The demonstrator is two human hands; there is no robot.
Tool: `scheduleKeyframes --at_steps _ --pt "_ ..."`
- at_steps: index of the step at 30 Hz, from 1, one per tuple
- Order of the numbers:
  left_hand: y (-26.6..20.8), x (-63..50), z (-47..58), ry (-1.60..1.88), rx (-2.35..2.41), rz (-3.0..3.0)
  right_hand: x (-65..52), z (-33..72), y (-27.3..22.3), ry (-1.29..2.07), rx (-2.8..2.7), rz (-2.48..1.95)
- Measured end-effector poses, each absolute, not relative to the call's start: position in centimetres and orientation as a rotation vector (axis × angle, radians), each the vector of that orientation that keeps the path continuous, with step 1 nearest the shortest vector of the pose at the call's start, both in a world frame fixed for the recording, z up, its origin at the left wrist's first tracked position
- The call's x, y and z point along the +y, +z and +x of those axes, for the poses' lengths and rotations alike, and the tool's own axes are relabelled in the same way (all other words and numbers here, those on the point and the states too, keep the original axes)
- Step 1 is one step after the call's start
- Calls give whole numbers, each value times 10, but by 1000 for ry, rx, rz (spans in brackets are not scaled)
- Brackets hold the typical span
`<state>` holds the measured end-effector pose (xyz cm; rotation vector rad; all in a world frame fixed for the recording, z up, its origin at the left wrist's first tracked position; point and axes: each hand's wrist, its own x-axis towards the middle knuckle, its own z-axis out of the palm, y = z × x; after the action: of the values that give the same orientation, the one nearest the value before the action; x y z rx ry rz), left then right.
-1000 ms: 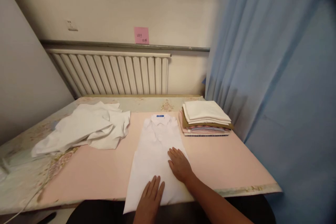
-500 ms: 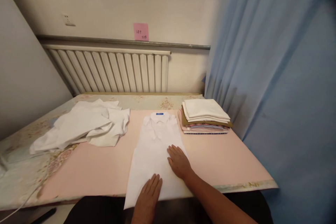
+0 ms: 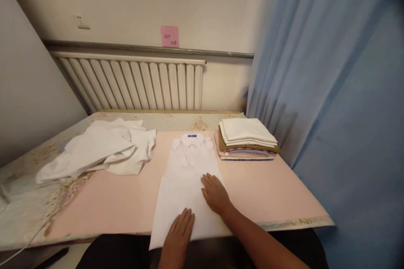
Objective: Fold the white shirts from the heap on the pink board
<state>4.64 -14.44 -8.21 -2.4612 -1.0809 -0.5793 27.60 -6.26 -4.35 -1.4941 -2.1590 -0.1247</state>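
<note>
A white collared shirt (image 3: 179, 189) lies front up in a long narrow shape, its collar with a blue label pointing away from me. Its lower end hangs a little over the table's near edge. My left hand (image 3: 179, 231) rests palm down near the hem, fingers straight and holding nothing. Farther up, by the shirt's right side, my right hand (image 3: 215, 193) lies flat on the fabric with its fingers stretched out. Any sleeves are out of sight.
Left of the shirt is a crumpled heap of white cloth (image 3: 104, 147). To the right stands a stack of folded clothes (image 3: 248, 138). A pink cloth (image 3: 126, 201) covers part of the flowered table cover. A blue curtain (image 3: 328, 92) hangs along the right; a radiator (image 3: 135, 84) lines the wall.
Both hands stay in the same places on the shirt, and the shirt has not moved. Only the camera view has shifted very slightly.
</note>
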Motion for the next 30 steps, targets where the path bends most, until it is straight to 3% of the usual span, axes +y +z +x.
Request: scheduleKeyframes --at_steps 9,17,30 --pt "-80 -143 47 -604 -1080 -2445 -71 273 -32 -50 -2185 -1473" --pt "-86 -142 49 -698 -1123 -2502 -161 251 -29 146 -2475 -1135" --pt "-84 -140 45 -677 -1076 -2413 -168 257 -71 -401 -2292 -1212"
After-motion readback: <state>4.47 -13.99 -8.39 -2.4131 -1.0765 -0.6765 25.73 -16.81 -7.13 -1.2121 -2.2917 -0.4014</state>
